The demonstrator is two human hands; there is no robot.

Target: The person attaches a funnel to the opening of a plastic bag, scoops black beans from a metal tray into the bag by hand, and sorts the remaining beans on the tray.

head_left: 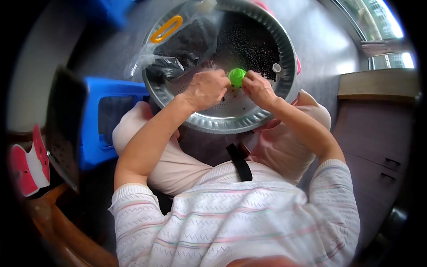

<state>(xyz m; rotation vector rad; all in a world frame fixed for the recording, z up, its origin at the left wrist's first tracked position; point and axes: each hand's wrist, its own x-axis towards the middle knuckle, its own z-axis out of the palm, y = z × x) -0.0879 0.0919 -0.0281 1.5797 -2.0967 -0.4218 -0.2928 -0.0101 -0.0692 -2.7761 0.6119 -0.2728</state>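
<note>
Between my two hands, over the round metal tray [213,126], is a small bright green object [237,77]. My left hand [208,89] touches its left side with the fingers curled together. From the other side, my right hand [259,89] pinches its edge. Small dark beads or beans [249,40] cover the far part of the tray, while the near part shows a bare, dotted surface with a few dark bits. A clear plastic bag [189,42] with dark contents and a yellow-orange handle [166,29] lies at the tray's left. A small white cap [276,67] sits at the right.
A blue plastic stool [91,120] stands left of the tray, beside a dark panel [66,124]. Pink and white slippers or similar items [31,167] are at far left. A dark cabinet [373,129] stands at right, below a window. My knees flank the tray's near edge.
</note>
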